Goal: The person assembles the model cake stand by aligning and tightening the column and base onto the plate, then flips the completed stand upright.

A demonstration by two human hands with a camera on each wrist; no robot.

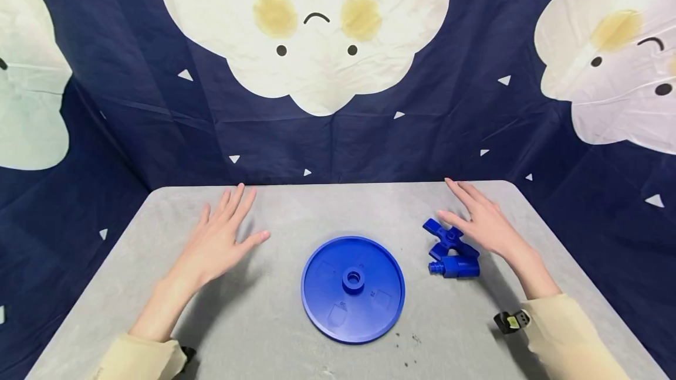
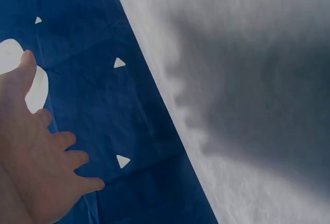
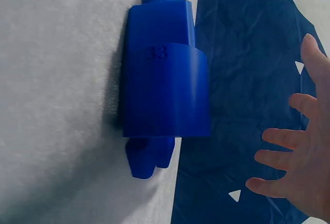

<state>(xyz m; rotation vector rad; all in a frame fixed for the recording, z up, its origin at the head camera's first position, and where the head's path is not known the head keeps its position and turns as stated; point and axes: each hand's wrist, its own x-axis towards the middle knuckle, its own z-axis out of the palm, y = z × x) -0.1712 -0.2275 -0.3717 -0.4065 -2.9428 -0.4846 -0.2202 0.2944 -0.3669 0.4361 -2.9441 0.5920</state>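
A round blue disc (image 1: 327, 304) with a raised rim and a hollow hub lies flat at mid-table. To its right is a blue four-armed cross piece (image 1: 450, 238), and just in front of that a blue stepped cylinder (image 1: 460, 267) lies on its side, marked "33" in the right wrist view. My left hand (image 1: 219, 239) hovers over the left of the table, fingers spread, holding nothing. My right hand (image 1: 488, 224) is spread beside and above the cross piece, its thumb near one arm; whether they touch I cannot tell.
The grey table (image 1: 264, 339) has rounded far corners. A dark blue cloth (image 1: 333, 145) with white clouds hangs behind and at both sides. Small dark specks dot the table in front of the disc.
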